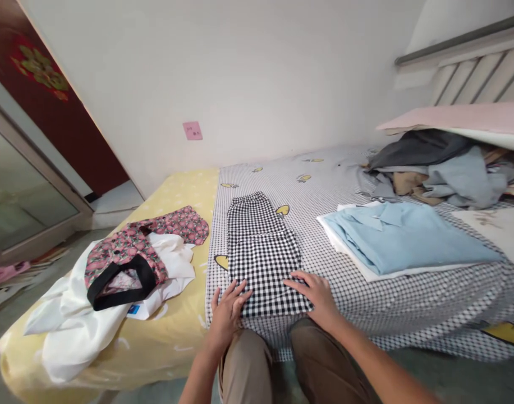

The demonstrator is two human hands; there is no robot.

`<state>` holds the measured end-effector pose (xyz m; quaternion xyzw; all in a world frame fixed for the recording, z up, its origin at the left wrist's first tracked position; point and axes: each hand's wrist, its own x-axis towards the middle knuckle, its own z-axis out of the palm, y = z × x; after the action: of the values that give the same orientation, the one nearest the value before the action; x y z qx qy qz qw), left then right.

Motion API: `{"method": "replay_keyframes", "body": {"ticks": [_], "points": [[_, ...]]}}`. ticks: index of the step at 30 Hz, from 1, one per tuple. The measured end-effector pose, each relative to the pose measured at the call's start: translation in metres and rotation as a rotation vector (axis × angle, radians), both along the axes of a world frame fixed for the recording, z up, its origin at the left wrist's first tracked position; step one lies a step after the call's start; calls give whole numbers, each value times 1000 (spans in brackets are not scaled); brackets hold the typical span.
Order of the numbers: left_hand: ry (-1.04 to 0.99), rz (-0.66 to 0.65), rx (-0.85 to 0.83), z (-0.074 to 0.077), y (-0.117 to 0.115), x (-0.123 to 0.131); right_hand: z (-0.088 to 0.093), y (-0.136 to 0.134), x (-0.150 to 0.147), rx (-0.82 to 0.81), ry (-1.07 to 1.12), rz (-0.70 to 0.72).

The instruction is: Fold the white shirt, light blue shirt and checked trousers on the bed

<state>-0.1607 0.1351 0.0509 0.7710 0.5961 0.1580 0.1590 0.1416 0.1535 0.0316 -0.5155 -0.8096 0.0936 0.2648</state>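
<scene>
A black-and-white checked garment (265, 252) lies folded lengthwise on the bed in front of me, with a gathered band at its far end. My left hand (227, 308) rests at its near left corner, fingers spread over the cloth's edge. At the near right side, my right hand (318, 294) lies with its fingers stretched onto the cloth and the thumb low by the corner. Neither hand has closed around the fabric. To the right, a folded light blue collared shirt (408, 235) sits on top of white folded cloth (339, 244).
On the yellow sheet (181, 336) at left lie a pink floral garment with a black band (122, 283) and crumpled white clothing (80, 342). A heap of dark and grey clothes (446, 163) fills the far right, beneath a pink-topped pad (459, 120). A wall (257, 78) stands behind.
</scene>
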Motion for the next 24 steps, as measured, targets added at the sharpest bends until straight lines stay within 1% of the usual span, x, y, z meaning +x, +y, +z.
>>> {"method": "replay_keyframes", "body": {"ticks": [3,6,8,11,13,15,17,18,20,21,22,24], "points": [[47,16,29,-5,-5,2,2,2,-4,-46,23,-18],[137,-46,79,-6,-14,0,11,6,-5,-118,106,-44],[194,-60,123,0,-17,-4,18,7,-6,-170,153,-38],[202,9,211,15,-16,-8,28,7,-5,-201,193,-31],[151,19,279,24,-15,-11,33,2,-2,-156,205,-22],[103,-38,361,28,-21,-14,38,-8,5,-66,186,-2],[87,-161,461,27,-38,-20,43,-27,17,24,115,45],[79,-222,514,26,-51,-23,46,-40,24,57,70,82],[46,-308,589,24,-85,-29,50,-70,38,81,-13,191],[16,-326,595,24,-105,-31,50,-87,44,72,-40,262],[-24,-333,563,26,-125,-33,50,-103,49,54,-49,333],[-109,-345,413,35,-162,-37,49,-131,58,1,-15,453]]}}
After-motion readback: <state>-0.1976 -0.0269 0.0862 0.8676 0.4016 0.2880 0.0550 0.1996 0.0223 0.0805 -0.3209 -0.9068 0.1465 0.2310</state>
